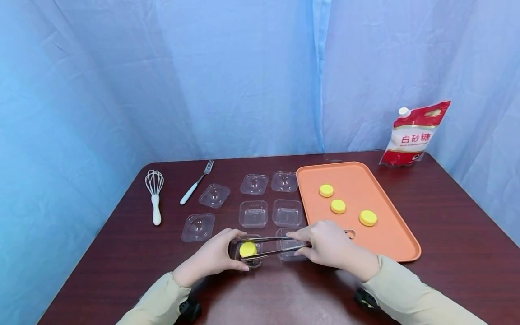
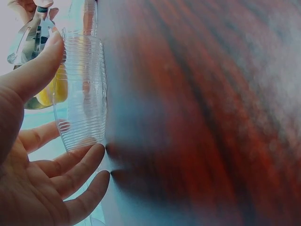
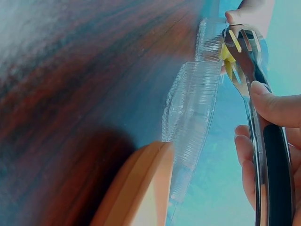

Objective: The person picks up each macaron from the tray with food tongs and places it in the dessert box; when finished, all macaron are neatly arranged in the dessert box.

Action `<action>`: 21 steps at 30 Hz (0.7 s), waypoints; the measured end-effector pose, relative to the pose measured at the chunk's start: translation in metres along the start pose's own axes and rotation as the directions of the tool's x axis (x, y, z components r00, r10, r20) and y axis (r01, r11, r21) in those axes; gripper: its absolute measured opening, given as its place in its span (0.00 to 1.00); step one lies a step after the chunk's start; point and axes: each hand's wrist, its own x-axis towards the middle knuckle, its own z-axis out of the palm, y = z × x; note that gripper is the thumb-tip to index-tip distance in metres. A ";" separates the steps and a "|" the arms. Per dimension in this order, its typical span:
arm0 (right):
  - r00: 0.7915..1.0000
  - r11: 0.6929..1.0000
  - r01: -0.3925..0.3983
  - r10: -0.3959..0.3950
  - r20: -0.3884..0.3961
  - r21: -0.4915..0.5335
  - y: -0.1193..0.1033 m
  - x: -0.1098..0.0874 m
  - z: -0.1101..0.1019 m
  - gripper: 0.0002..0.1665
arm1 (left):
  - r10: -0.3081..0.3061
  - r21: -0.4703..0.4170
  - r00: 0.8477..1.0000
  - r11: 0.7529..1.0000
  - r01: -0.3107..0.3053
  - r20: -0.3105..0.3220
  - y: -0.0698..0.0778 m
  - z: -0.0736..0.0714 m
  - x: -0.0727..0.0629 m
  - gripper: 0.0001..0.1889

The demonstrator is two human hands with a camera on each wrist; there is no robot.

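My right hand [image 1: 331, 243] holds metal tongs [image 3: 277, 174] with black grips, thumb on one side and fingers on the other. Their slotted ends stand on either side of a small round yellow cake [image 1: 248, 249], which sits at a clear plastic container [image 2: 87, 108] near the front of the table. The thumb and fingers of my left hand [image 1: 215, 255] hold this container from opposite sides. Directly to its right, partly under the tongs, stands another clear container [image 1: 289, 256].
Behind are two more clear containers [image 1: 253, 214] and several clear lids [image 1: 198, 227]. An orange tray [image 1: 390, 246] with three yellow cakes [image 1: 368, 218] lies to the right. A whisk [image 1: 155, 198] and fork [image 1: 197, 183] lie left; a sugar bag [image 1: 412, 137] stands back right.
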 end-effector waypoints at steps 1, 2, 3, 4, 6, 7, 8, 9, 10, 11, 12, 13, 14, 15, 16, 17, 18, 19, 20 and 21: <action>1.000 1.000 -0.002 0.002 0.003 0.005 0.000 0.000 0.000 0.20 | 0.001 0.001 1.000 1.000 -0.001 -0.001 0.000 0.000 0.000 0.38; 1.000 1.000 -0.006 0.006 0.007 0.013 0.000 0.000 -0.001 0.21 | 0.002 0.001 1.000 1.000 -0.002 0.000 0.000 0.000 0.000 0.38; 1.000 1.000 -0.010 0.010 0.011 0.021 0.000 0.000 -0.001 0.21 | 0.005 0.001 1.000 1.000 -0.005 -0.001 0.000 0.000 0.000 0.38; 1.000 0.999 -0.013 0.012 0.015 0.029 0.000 0.000 -0.002 0.21 | 0.006 0.003 1.000 1.000 -0.006 -0.002 0.000 0.000 0.000 0.38; 1.000 0.999 -0.015 0.014 0.017 0.044 0.000 -0.001 -0.002 0.21 | 0.009 0.009 1.000 1.000 -0.009 -0.002 -0.001 0.000 0.000 0.37; 1.000 0.999 -0.016 0.015 0.018 0.050 0.000 -0.001 -0.002 0.22 | 0.009 0.013 1.000 1.000 -0.009 -0.004 -0.001 0.000 0.000 0.37; 1.000 0.998 -0.015 0.014 0.017 0.054 0.000 -0.001 -0.002 0.22 | 0.010 0.016 1.000 1.000 -0.010 -0.005 -0.002 0.000 0.000 0.37; 1.000 0.998 -0.014 0.013 0.016 0.055 0.001 -0.002 -0.002 0.22 | 0.010 0.020 1.000 1.000 -0.009 -0.005 -0.002 0.001 0.000 0.37; 1.000 0.998 -0.014 0.013 0.015 0.056 0.001 -0.002 -0.002 0.22 | 0.008 0.023 1.000 1.000 -0.007 -0.005 -0.002 0.001 0.000 0.37; 1.000 0.998 -0.013 0.013 0.013 0.057 0.001 -0.002 -0.002 0.22 | 0.006 0.023 1.000 1.000 -0.006 -0.003 -0.002 0.001 0.000 0.37; 1.000 0.998 -0.014 0.013 0.012 0.059 0.002 -0.003 -0.002 0.22 | 0.005 0.024 1.000 1.000 -0.005 -0.001 -0.003 0.001 0.000 0.37; 1.000 0.998 -0.018 0.017 0.012 0.061 0.002 -0.003 -0.001 0.22 | 0.005 0.022 1.000 1.000 -0.005 0.001 -0.003 0.001 0.000 0.38; 1.000 0.998 -0.020 0.020 0.012 0.064 0.003 -0.003 -0.001 0.22 | 0.004 0.018 1.000 1.000 -0.004 0.004 -0.003 0.001 0.000 0.38; 1.000 0.997 -0.023 0.022 0.013 0.067 0.003 -0.004 -0.001 0.22 | 0.003 0.016 1.000 1.000 -0.003 0.005 -0.003 0.001 0.000 0.38; 1.000 0.997 -0.024 0.024 0.012 0.069 0.003 -0.004 -0.001 0.22 | 0.002 0.013 1.000 1.000 -0.002 0.006 -0.003 0.001 0.000 0.38; 1.000 0.997 -0.025 0.024 0.011 0.070 0.003 -0.004 -0.001 0.22 | 0.002 0.011 1.000 1.000 -0.002 0.006 -0.002 0.001 0.000 0.38; 1.000 0.997 -0.027 0.026 0.008 0.071 0.003 -0.004 -0.001 0.22 | 0.003 0.009 1.000 1.000 -0.003 0.006 -0.002 0.001 0.000 0.38; 1.000 0.997 -0.028 0.028 0.005 0.071 0.003 -0.004 -0.001 0.22 | 0.003 0.007 1.000 1.000 -0.003 0.005 -0.002 0.001 0.000 0.38; 1.000 0.997 -0.026 0.026 0.001 0.071 0.003 -0.004 -0.002 0.22 | 0.003 0.004 1.000 1.000 -0.003 0.004 -0.002 0.001 0.000 0.38; 1.000 0.997 -0.021 0.021 -0.003 0.068 0.003 -0.004 -0.002 0.21 | 0.005 0.002 1.000 1.000 -0.005 0.002 -0.002 0.000 0.000 0.37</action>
